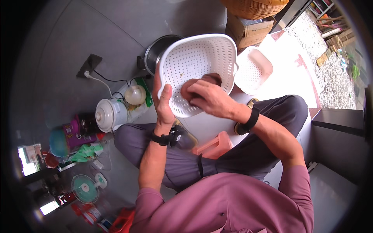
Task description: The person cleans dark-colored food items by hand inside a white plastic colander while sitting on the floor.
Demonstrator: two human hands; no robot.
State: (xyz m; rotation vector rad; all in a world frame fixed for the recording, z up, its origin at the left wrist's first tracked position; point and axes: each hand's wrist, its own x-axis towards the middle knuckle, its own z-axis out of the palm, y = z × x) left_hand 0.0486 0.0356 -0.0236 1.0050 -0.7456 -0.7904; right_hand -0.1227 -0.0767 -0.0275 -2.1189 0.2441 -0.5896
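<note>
My left hand [164,106] grips the near left rim of a white perforated plastic basket [189,61], its thumb over the edge, and holds the basket tilted. Inside the basket, my right hand [207,96] has its fingers on a brown, rounded item [188,88] that I cannot identify. A darker brown piece [214,78] lies just beyond those fingers, against the basket wall. Small yellowish bits stick to the basket's bottom. Behind the basket, partly hidden by it, a metal pot [151,55] with a dark handle stands on the floor.
A second white basket [256,70] sits by the doorway, near a cardboard box [253,32] and a wicker basket [259,8]. At left are a power strip [90,65] with cords, a white lidded appliance [107,115] and a small fan [85,188]. A pink plastic stool [215,145] stands between my legs.
</note>
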